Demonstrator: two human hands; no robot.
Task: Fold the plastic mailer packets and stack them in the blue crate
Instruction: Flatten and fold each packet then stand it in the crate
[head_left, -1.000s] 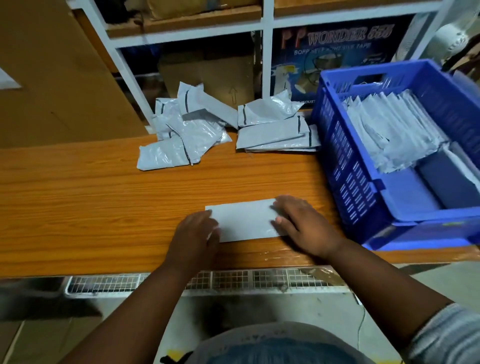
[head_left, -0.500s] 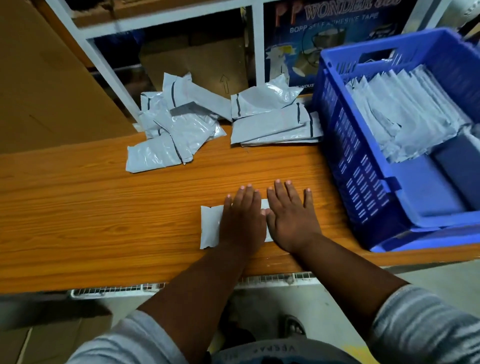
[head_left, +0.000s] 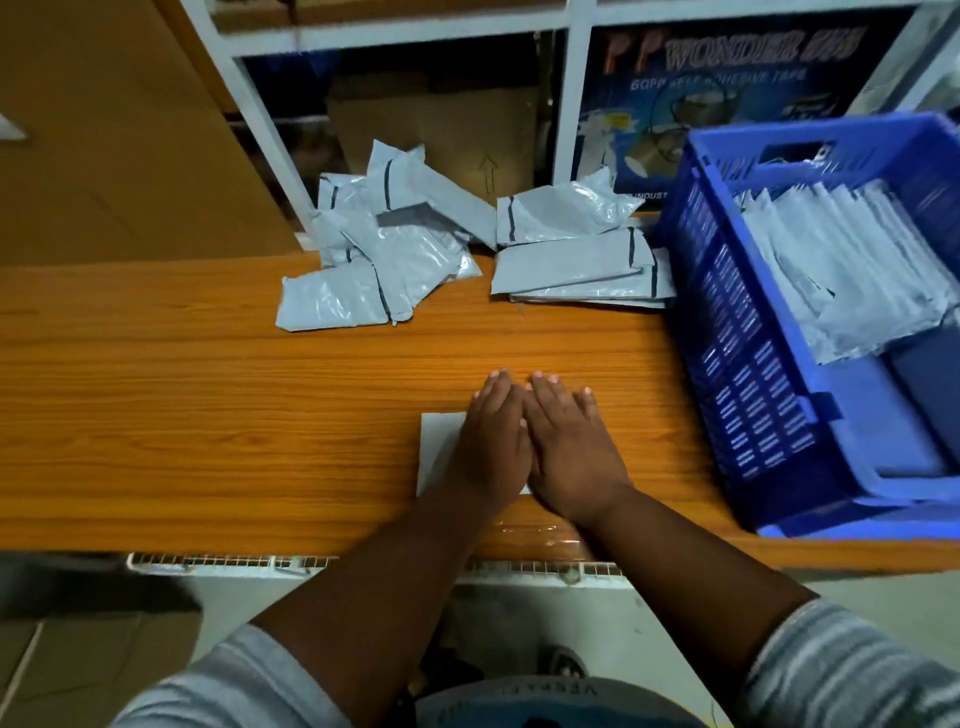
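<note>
Orange wood-grain table (head_left: 208, 395), white shelving frame (head_left: 260, 114) behind, pale floor (head_left: 93, 654) below, dim light

Person at the workstation: both forearms bare, left hand (head_left: 491, 441) and right hand (head_left: 569, 447) without gloves, rings or watch. Grey-and-white horizontally striped sleeves (head_left: 852, 670), pushed up toward the elbows, on each arm.

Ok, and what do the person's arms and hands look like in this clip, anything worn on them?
Both hands are bare: no gloves, rings or watch show on the left hand or the right hand. The forearms are bare too. Grey sleeves with lighter horizontal stripes are pushed up near the elbows, the left sleeve and the right sleeve. No markings show.
</note>
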